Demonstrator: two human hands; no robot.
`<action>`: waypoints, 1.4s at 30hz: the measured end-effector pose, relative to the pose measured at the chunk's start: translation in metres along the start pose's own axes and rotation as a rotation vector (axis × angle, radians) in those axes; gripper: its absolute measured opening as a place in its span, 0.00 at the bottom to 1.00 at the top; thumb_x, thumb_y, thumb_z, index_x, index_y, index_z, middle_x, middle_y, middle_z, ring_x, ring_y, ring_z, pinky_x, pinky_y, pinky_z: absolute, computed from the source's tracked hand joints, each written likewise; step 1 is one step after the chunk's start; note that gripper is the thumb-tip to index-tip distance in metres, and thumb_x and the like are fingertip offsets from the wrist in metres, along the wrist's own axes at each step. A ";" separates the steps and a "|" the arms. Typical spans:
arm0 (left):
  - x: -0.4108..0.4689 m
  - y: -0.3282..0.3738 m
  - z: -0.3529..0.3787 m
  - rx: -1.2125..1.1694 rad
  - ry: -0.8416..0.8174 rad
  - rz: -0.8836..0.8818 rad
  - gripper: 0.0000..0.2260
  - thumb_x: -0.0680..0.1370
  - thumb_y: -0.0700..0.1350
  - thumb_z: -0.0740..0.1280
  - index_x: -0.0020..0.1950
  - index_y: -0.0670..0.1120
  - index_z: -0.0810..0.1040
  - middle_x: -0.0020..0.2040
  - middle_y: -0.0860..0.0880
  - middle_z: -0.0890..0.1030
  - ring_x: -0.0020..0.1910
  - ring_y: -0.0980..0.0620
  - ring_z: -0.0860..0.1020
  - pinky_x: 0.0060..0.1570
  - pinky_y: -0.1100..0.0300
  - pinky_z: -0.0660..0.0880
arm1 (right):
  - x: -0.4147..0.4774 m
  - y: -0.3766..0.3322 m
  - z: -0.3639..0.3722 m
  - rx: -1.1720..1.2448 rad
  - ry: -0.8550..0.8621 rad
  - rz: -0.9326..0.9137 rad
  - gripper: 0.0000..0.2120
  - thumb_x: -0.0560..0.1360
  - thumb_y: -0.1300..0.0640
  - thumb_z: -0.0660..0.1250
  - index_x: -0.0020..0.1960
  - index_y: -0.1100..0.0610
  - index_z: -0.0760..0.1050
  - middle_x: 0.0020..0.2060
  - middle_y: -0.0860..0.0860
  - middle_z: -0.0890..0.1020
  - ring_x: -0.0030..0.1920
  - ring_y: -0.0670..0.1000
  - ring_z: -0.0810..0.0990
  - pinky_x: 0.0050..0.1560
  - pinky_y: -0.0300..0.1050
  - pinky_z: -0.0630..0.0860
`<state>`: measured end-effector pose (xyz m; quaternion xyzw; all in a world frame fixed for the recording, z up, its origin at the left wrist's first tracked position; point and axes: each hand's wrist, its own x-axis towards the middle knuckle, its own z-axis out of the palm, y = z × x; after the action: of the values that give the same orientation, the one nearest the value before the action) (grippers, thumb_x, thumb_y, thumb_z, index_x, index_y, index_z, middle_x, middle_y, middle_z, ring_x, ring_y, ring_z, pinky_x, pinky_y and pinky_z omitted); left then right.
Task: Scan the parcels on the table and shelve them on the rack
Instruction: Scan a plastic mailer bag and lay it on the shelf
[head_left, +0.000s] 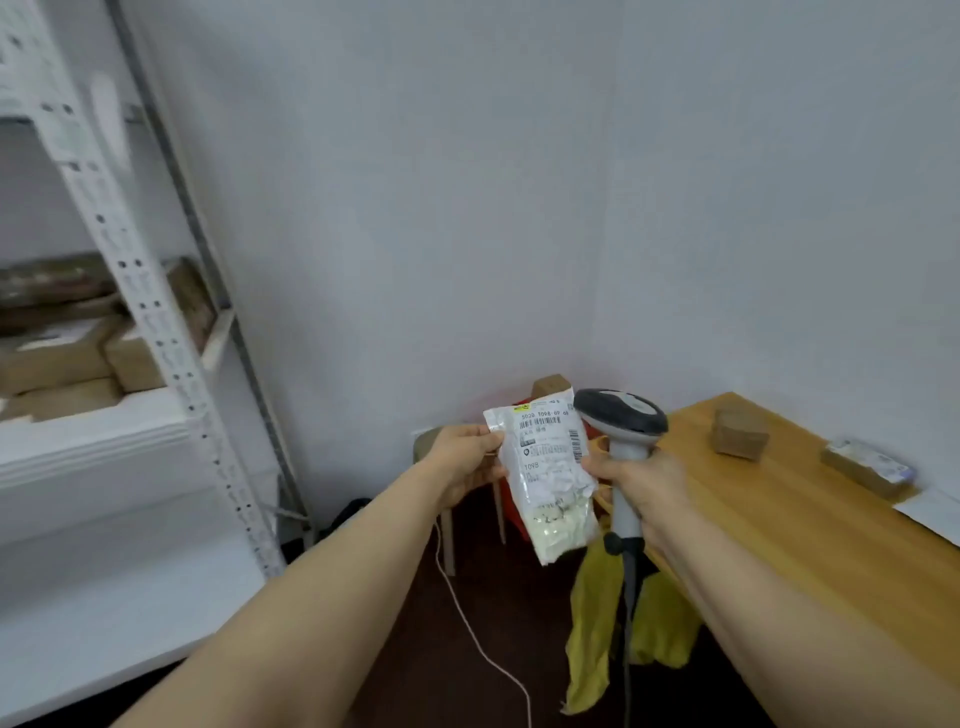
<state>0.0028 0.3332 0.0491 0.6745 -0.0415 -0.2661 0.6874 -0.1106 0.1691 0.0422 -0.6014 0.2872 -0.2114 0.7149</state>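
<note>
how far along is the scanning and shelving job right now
Looks done: several brown boxes already sit on the rack. In hand: the left hand holds a white bag parcel, label up, beside the scanner gripped by the right hand. Left: shelving that bag, plus a small brown box and a flat labelled parcel on the table.

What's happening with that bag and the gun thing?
A person holds a white labelled parcel bag in the left hand and grips a barcode scanner in the right hand. A small brown box and a flat parcel lie on the wooden table; cardboard boxes sit on the rack.
</note>
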 end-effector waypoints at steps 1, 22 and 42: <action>-0.012 0.002 -0.020 -0.023 0.004 0.007 0.06 0.81 0.38 0.62 0.47 0.41 0.78 0.38 0.45 0.82 0.30 0.54 0.77 0.26 0.64 0.76 | -0.009 0.002 0.019 -0.006 0.000 -0.008 0.12 0.64 0.69 0.77 0.42 0.59 0.77 0.33 0.50 0.84 0.30 0.47 0.82 0.26 0.39 0.76; -0.292 -0.004 -0.536 -0.166 0.607 0.215 0.14 0.71 0.34 0.75 0.55 0.41 0.80 0.50 0.44 0.85 0.48 0.46 0.84 0.47 0.51 0.81 | -0.305 0.059 0.552 0.051 -0.675 0.024 0.10 0.66 0.69 0.76 0.45 0.62 0.79 0.37 0.55 0.82 0.36 0.53 0.82 0.26 0.37 0.78; -0.378 0.005 -0.952 -0.259 1.399 0.220 0.09 0.71 0.31 0.73 0.45 0.43 0.79 0.40 0.44 0.83 0.36 0.48 0.82 0.27 0.59 0.78 | -0.431 0.151 0.964 -0.150 -1.117 0.092 0.06 0.67 0.70 0.73 0.41 0.63 0.78 0.28 0.55 0.81 0.24 0.48 0.79 0.24 0.38 0.74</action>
<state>0.0770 1.3538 0.0852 0.5920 0.3726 0.2963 0.6504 0.2026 1.1883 0.0690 -0.6579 -0.0946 0.1914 0.7222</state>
